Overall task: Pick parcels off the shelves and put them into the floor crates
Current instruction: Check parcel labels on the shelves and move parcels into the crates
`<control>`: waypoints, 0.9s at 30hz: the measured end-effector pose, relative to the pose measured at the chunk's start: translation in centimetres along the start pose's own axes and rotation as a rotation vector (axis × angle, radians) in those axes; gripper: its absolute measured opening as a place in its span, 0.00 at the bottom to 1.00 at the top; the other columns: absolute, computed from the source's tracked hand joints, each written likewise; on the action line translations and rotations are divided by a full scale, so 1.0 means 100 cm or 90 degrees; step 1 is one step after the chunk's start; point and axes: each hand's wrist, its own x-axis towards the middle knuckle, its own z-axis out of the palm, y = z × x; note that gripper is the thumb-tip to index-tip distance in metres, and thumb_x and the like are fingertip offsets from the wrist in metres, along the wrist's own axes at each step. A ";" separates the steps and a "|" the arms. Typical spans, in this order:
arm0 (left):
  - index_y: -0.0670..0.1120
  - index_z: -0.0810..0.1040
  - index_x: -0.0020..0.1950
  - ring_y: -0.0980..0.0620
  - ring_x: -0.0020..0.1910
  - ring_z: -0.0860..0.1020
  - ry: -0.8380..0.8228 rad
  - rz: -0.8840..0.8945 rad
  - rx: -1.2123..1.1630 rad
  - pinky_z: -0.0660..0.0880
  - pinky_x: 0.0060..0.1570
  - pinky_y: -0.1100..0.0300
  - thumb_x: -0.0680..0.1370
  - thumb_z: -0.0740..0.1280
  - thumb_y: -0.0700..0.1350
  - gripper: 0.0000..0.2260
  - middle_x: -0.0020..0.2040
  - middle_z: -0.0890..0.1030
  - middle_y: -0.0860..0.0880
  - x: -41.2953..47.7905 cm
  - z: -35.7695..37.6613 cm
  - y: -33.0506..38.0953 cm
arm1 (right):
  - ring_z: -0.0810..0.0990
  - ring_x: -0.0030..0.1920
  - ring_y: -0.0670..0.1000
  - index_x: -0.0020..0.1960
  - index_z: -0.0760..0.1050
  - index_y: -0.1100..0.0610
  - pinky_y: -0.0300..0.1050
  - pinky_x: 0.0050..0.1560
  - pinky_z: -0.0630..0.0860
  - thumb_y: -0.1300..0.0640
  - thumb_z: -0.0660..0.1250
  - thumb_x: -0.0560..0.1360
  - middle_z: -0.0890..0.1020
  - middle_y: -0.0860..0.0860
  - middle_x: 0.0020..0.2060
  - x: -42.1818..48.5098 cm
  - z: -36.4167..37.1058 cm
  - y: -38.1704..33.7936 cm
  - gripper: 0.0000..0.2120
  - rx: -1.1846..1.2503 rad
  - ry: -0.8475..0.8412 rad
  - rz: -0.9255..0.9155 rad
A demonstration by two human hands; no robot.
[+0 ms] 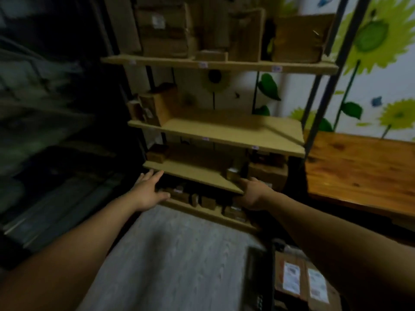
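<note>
Left hand [149,189]: fingers straight, empty, at low shelf [193,173] front edge | Right hand [252,194]: at its right front corner, grip cannot be told | Parcels [207,202]: bottom shelf [197,211], front edge | Risk: cramped, dim reach may knock small parcels off.

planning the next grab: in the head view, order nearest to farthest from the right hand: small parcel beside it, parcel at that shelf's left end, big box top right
1. small parcel, just above the right hand.
2. left-end parcel, across that shelf.
3. big box, top shelf, right.
</note>
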 end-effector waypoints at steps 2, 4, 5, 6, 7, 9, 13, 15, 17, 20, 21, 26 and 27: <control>0.53 0.47 0.77 0.46 0.76 0.41 0.012 -0.006 -0.018 0.46 0.73 0.50 0.76 0.66 0.54 0.37 0.78 0.44 0.48 0.009 -0.028 -0.030 | 0.63 0.71 0.62 0.78 0.54 0.49 0.56 0.70 0.66 0.42 0.65 0.75 0.61 0.58 0.73 0.018 0.000 -0.036 0.37 0.007 0.002 -0.012; 0.53 0.47 0.77 0.46 0.76 0.42 0.014 -0.009 -0.029 0.47 0.73 0.50 0.76 0.65 0.54 0.36 0.78 0.44 0.48 0.018 -0.052 -0.055 | 0.60 0.73 0.62 0.78 0.51 0.49 0.57 0.71 0.64 0.42 0.65 0.76 0.57 0.57 0.76 0.034 -0.001 -0.070 0.37 -0.005 -0.001 -0.024; 0.53 0.47 0.77 0.46 0.76 0.42 0.012 -0.008 -0.031 0.47 0.73 0.50 0.76 0.66 0.54 0.36 0.78 0.44 0.48 0.023 -0.061 -0.066 | 0.59 0.74 0.62 0.78 0.51 0.49 0.57 0.72 0.63 0.43 0.64 0.77 0.56 0.57 0.76 0.042 -0.002 -0.084 0.37 -0.016 -0.007 -0.030; 0.54 0.47 0.77 0.46 0.76 0.42 0.012 -0.007 -0.030 0.47 0.73 0.50 0.76 0.66 0.54 0.37 0.78 0.44 0.48 0.030 -0.069 -0.076 | 0.59 0.74 0.61 0.79 0.50 0.50 0.57 0.72 0.63 0.43 0.64 0.77 0.56 0.57 0.76 0.051 -0.003 -0.097 0.36 -0.028 -0.012 -0.037; 0.54 0.46 0.77 0.45 0.76 0.42 0.016 -0.005 -0.026 0.47 0.73 0.49 0.76 0.66 0.54 0.37 0.78 0.45 0.48 0.038 -0.075 -0.086 | 0.60 0.74 0.61 0.78 0.50 0.50 0.57 0.71 0.64 0.43 0.64 0.77 0.56 0.57 0.76 0.062 -0.005 -0.109 0.36 -0.037 -0.015 -0.044; 0.55 0.46 0.77 0.45 0.76 0.43 0.022 -0.006 -0.025 0.48 0.74 0.48 0.76 0.66 0.55 0.37 0.78 0.45 0.48 0.057 -0.086 -0.104 | 0.61 0.73 0.61 0.78 0.51 0.50 0.56 0.70 0.66 0.42 0.64 0.77 0.57 0.57 0.76 0.085 -0.010 -0.129 0.37 -0.049 -0.016 -0.052; 0.55 0.47 0.77 0.45 0.76 0.42 0.016 -0.010 -0.037 0.47 0.74 0.48 0.75 0.66 0.55 0.37 0.78 0.45 0.48 0.105 -0.099 -0.129 | 0.62 0.73 0.61 0.78 0.51 0.49 0.54 0.68 0.67 0.43 0.63 0.77 0.56 0.56 0.76 0.137 -0.014 -0.159 0.35 -0.037 -0.027 -0.057; 0.55 0.47 0.77 0.45 0.76 0.42 0.014 -0.016 -0.035 0.48 0.74 0.49 0.75 0.67 0.55 0.37 0.78 0.45 0.48 0.136 -0.105 -0.139 | 0.62 0.73 0.61 0.78 0.51 0.49 0.54 0.70 0.66 0.43 0.64 0.77 0.55 0.56 0.77 0.168 -0.015 -0.167 0.36 -0.022 -0.036 -0.067; 0.55 0.48 0.77 0.45 0.76 0.42 0.014 -0.025 -0.027 0.48 0.74 0.49 0.75 0.67 0.54 0.37 0.78 0.45 0.48 0.172 -0.111 -0.150 | 0.62 0.73 0.61 0.78 0.51 0.50 0.54 0.70 0.66 0.43 0.64 0.77 0.55 0.56 0.77 0.208 -0.015 -0.172 0.36 -0.008 -0.047 -0.073; 0.55 0.48 0.77 0.45 0.76 0.43 0.014 -0.042 -0.021 0.49 0.73 0.49 0.75 0.68 0.54 0.37 0.78 0.46 0.49 0.228 -0.118 -0.167 | 0.61 0.73 0.60 0.78 0.51 0.51 0.53 0.70 0.65 0.43 0.64 0.77 0.56 0.57 0.76 0.270 -0.014 -0.178 0.36 0.022 -0.068 -0.071; 0.56 0.48 0.77 0.45 0.76 0.43 0.009 -0.048 -0.023 0.49 0.73 0.49 0.75 0.67 0.54 0.37 0.78 0.47 0.49 0.244 -0.121 -0.173 | 0.61 0.74 0.60 0.78 0.52 0.51 0.53 0.70 0.65 0.43 0.64 0.77 0.56 0.57 0.76 0.290 -0.014 -0.181 0.36 0.034 -0.077 -0.069; 0.53 0.49 0.77 0.44 0.76 0.43 -0.015 -0.063 -0.005 0.49 0.73 0.50 0.75 0.67 0.54 0.37 0.78 0.47 0.47 0.308 -0.131 -0.203 | 0.58 0.75 0.61 0.79 0.51 0.51 0.54 0.73 0.62 0.42 0.64 0.76 0.53 0.57 0.77 0.371 -0.013 -0.198 0.37 0.068 -0.129 -0.042; 0.53 0.49 0.77 0.43 0.76 0.43 -0.018 -0.065 -0.002 0.49 0.73 0.50 0.75 0.67 0.53 0.37 0.78 0.47 0.46 0.320 -0.135 -0.209 | 0.57 0.75 0.61 0.79 0.51 0.51 0.54 0.73 0.62 0.42 0.64 0.76 0.53 0.57 0.78 0.384 -0.013 -0.202 0.37 0.076 -0.136 -0.033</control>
